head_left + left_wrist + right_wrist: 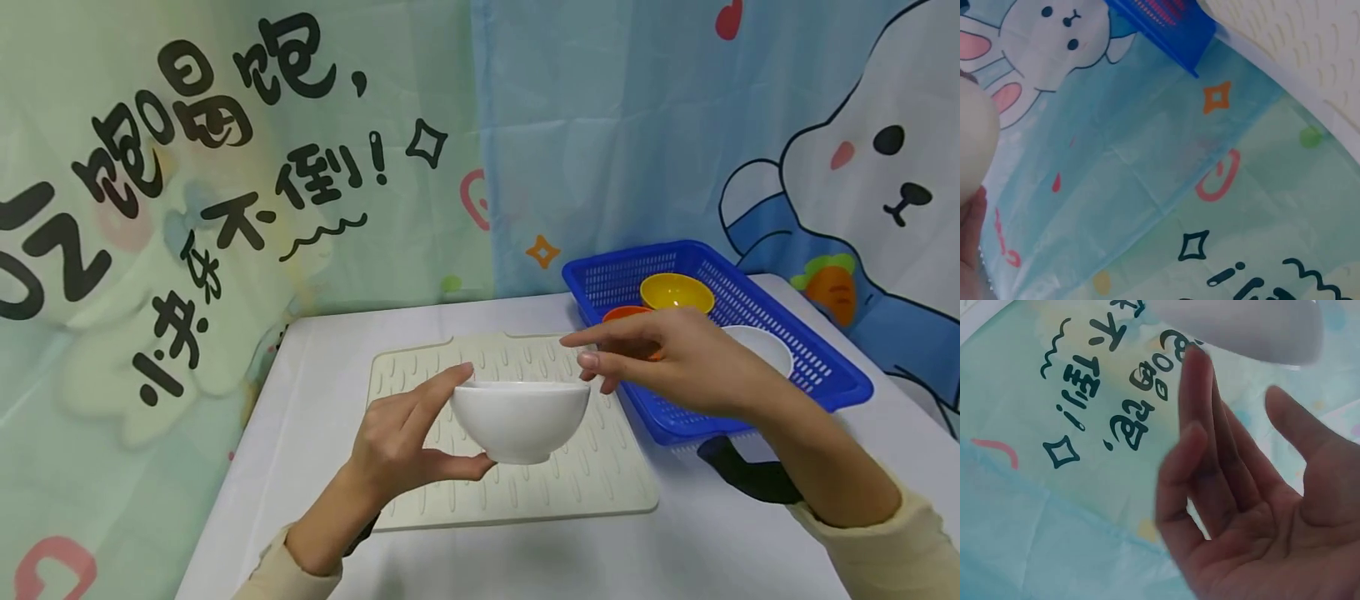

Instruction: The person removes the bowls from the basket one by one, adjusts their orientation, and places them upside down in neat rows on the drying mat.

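Note:
A white bowl (521, 421) is held upright in the air over the pale ridged mat (420, 500). My left hand (408, 437) grips its left side, fingers at the rim and thumb under the base. Just off the bowl's right rim is my right hand (675, 358), its fingers extended and holding nothing. In the right wrist view, that hand (1254, 506) shows its palm and spread thumb, with the white bowl (1254, 328) beyond the fingertips. The left wrist view catches only an edge of the bowl (975, 134) and a bit of the left hand (971, 237).
A blue plastic basket (832, 387) stands at the right of the white table (315, 392). In it lie a yellow bowl (677, 293), an orange bowl (626, 312) and a white bowl (761, 346). A printed curtain (600, 125) hangs behind the table.

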`<move>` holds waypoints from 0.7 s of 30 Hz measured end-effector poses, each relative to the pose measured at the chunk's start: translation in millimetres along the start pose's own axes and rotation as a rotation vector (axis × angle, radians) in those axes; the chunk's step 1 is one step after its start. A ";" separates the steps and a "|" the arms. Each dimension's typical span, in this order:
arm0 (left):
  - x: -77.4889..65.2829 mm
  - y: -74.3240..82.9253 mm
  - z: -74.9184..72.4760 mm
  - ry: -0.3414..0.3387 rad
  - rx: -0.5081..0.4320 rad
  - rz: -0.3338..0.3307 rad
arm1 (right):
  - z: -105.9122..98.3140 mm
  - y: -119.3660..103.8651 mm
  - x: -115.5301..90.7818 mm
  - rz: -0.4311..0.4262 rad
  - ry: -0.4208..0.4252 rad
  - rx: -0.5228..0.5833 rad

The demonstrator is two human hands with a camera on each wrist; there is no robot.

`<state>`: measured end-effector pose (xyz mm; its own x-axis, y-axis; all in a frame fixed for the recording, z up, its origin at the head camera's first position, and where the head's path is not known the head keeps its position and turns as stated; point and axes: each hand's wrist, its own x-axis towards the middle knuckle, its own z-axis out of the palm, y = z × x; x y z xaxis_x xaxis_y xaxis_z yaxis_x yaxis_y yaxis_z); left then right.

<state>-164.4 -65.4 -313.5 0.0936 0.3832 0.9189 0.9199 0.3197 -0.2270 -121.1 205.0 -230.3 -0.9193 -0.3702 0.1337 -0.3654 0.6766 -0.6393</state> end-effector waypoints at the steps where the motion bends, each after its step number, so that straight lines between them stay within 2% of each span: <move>1: 0.1 0.4 -1.5 -0.017 -0.019 -0.037 | 1.3 0.6 0.0 -0.028 0.041 -0.013; 6: 4.2 2.7 -7.3 -0.095 -0.198 -0.254 | 7.2 2.5 0.1 -0.256 0.247 -0.093; 9: 7.4 3.5 -8.6 -0.109 -0.291 -0.368 | 9.4 4.1 0.2 -0.416 0.304 -0.117; 12: 9.4 3.3 -9.6 -0.102 -0.313 -0.447 | 11.6 4.0 0.9 -0.555 0.289 -0.115; 15: 12.5 3.0 -11.4 -0.108 -0.330 -0.534 | 14.7 3.0 1.4 -0.636 0.251 -0.121; 21: 18.6 6.3 -15.7 -0.184 -0.390 -0.778 | 21.9 1.8 2.2 -0.654 0.176 -0.166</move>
<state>-150.8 -69.9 -292.8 -0.6438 0.3247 0.6929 0.7648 0.2425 0.5969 -120.5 191.4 -247.7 -0.5077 -0.6357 0.5815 -0.8568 0.4432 -0.2636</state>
